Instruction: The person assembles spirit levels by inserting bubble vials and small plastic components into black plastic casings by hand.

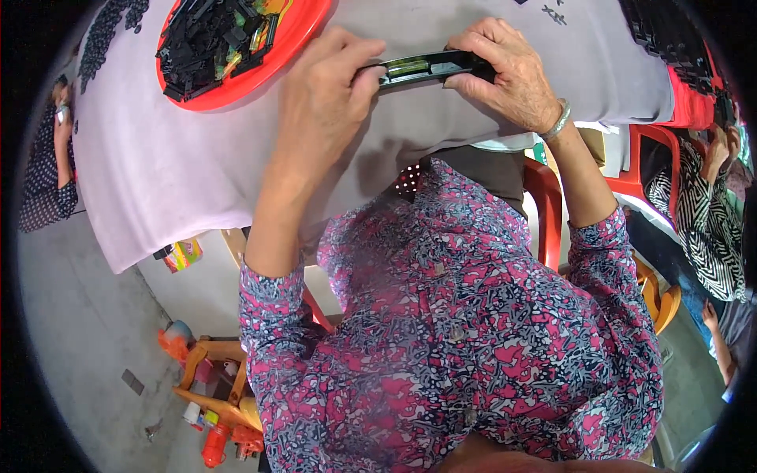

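Above the cloth-covered table [173,173], a long, narrow, glossy black plastic piece [422,68] with a green strip along its middle is held level between both hands. My left hand [325,91] is closed on its left end, thumb and forefinger pinching it. At the other end, my right hand [505,75] grips it with the thumb below and the fingers above. The fingers partly cover both ends. Just left of my left hand is a round red tray [303,39], heaped with black plastic parts [205,47], some green and yellow pieces among them.
Small dark pieces [102,47] lie at the table's far left. A few thin dark parts [554,14] are at the back right, near a heap of black parts [670,39]. Other people sit left and right. A red chair [544,205] stands beside me.
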`<state>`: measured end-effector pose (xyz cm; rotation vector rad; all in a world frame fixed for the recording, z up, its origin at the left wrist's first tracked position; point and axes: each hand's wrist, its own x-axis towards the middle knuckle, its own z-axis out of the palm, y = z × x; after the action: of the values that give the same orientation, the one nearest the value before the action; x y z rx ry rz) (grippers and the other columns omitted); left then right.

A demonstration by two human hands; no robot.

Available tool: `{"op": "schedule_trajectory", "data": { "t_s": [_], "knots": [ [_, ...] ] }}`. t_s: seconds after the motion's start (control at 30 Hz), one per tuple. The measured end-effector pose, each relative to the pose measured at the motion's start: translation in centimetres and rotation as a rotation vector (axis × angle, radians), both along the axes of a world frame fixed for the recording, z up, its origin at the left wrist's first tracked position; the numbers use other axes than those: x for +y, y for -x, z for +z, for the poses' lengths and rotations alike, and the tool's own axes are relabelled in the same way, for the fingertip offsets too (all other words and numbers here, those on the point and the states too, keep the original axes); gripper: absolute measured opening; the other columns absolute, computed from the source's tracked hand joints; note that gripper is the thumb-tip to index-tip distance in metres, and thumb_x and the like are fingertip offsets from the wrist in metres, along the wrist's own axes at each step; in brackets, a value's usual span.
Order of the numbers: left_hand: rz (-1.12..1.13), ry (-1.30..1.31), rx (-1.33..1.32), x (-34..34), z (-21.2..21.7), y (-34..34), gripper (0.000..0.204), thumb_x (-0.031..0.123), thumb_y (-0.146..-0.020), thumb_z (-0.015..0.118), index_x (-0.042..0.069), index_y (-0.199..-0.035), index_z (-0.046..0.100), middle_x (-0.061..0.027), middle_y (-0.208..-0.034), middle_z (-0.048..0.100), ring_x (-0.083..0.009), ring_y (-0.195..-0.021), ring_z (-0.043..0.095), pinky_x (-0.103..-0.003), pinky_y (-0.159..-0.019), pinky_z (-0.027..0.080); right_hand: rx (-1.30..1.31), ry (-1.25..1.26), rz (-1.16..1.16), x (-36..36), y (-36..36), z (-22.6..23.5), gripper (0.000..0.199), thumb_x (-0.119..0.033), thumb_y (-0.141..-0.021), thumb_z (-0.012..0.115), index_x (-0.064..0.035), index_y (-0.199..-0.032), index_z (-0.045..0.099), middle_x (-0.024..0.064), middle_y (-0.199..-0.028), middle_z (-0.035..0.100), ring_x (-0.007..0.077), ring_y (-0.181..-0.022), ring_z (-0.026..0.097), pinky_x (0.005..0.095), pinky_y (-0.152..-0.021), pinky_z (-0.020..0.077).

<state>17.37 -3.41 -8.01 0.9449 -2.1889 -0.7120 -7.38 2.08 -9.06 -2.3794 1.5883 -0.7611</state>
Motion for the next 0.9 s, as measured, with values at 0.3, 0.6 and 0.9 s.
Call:
{"op": "schedule_trajectory", "data": {
  "t_s": [0.3,0.6,0.9],
  "knots": [
    [-0.213,0.043,-0.311,-1.7,1.0,1.5,0.015,0.006,-0.080,0.060,0.005,-0.092,0.069,-0.0132,-0.085,0.060,-0.0375,-0.080,0.062,-0.049,-0.069,0.049,-0.035,0.024,0.006,0.2,-0.5,0.1,0.034,-0.025,-0.073,0.077,-0.0090,-0.100,0.065,0.0082,-0.092,0.056,0.0288,-0.091,0.055,0.0391,-0.080,0.0439],
    [-0.211,0.056,-0.279,-1.7,1.3,1.9,0.010,0.004,-0.078,0.057,0.003,-0.078,0.067,-0.0147,-0.083,0.062,-0.0398,-0.078,0.062,-0.051,-0.068,0.048,-0.037,-0.029,-0.011,0.5,-1.1,0.8,0.034,-0.025,-0.072,0.077,-0.0085,-0.099,0.064,0.0072,-0.092,0.056,0.0282,-0.089,0.054,0.0389,-0.080,0.0429],
    [-0.226,0.088,-0.278,-2.1,0.4,2.4,0.014,0.002,-0.077,0.055,0.001,-0.075,0.068,-0.0177,-0.081,0.063,-0.0419,-0.078,0.063,-0.052,-0.068,0.047,-0.013,-0.050,-0.026,0.3,-0.7,0.3,0.039,-0.021,-0.068,0.079,-0.0062,-0.101,0.064,0.0091,-0.094,0.058,0.0298,-0.093,0.055,0.0391,-0.084,0.0444]
  ]
}}
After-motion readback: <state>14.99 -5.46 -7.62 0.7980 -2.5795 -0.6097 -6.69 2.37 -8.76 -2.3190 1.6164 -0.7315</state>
